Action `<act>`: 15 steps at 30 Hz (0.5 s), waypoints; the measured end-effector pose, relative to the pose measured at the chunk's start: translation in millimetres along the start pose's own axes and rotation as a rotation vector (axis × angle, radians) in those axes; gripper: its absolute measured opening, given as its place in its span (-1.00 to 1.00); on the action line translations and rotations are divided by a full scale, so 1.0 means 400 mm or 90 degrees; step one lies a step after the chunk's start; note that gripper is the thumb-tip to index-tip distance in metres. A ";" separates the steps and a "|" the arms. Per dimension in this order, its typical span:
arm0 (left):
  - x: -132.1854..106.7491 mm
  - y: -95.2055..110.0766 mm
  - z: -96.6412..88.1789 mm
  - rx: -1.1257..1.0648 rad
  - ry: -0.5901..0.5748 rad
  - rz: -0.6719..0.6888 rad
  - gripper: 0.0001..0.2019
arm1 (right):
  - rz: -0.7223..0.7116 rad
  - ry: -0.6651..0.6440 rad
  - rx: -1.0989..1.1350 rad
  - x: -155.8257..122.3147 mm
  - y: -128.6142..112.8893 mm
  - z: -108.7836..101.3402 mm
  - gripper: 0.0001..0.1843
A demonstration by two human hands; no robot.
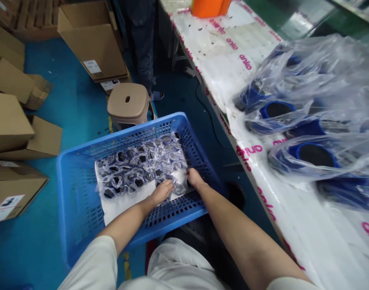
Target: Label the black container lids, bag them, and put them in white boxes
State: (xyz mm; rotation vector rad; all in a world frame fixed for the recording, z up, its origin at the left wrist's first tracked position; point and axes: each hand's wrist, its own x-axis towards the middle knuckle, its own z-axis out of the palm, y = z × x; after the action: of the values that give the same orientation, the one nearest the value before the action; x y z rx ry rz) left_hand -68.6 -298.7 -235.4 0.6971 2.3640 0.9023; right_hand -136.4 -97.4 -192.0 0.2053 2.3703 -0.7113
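Observation:
A blue perforated plastic basket (78,201) sits low in front of me. It holds several small dark parts in clear plastic bags (136,165) lying on a white sheet (120,203). My left hand (162,191) reaches into the basket, fingers curled down onto the near bagged parts. Beside it to the right, my right hand (194,177) has its fingers closed on the edge of the bags; what it grips is too small to make out.
A white-covered table (308,225) runs along the right, piled with blue round items in clear bags (305,121). A brown stool (128,102) stands behind the basket. Cardboard boxes (93,44) lie on the blue floor. A person's legs (142,44) stand beyond. An orange object (208,7) sits far back.

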 end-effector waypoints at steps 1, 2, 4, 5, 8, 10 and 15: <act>-0.001 0.003 -0.001 -0.001 0.003 -0.004 -0.83 | 0.002 0.005 0.002 0.007 -0.005 -0.005 -0.66; -0.002 0.008 -0.002 0.000 0.005 -0.009 -0.81 | 0.001 0.010 -0.001 0.014 -0.011 -0.011 -0.66; -0.010 0.021 -0.001 0.007 0.007 -0.028 -0.77 | -0.001 0.022 -0.007 0.027 -0.024 -0.022 -0.65; -0.015 0.029 0.000 0.014 0.010 -0.043 -0.76 | -0.001 0.026 -0.011 0.032 -0.030 -0.026 -0.63; -0.036 0.054 0.004 0.049 0.035 -0.109 -0.60 | 0.014 0.024 -0.033 0.038 -0.049 -0.024 -0.33; -0.046 0.068 0.006 0.072 0.046 -0.154 -0.33 | 0.031 0.024 -0.057 0.036 -0.060 -0.013 -0.04; -0.033 0.075 0.012 0.098 0.019 -0.218 -0.28 | 0.023 0.037 -0.074 0.042 -0.087 0.009 0.07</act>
State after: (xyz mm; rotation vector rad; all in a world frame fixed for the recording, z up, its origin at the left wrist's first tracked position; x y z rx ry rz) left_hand -47.4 -285.3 -213.6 0.3183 2.4954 0.5909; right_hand -158.8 -129.2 -189.4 0.2203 2.4481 -0.5558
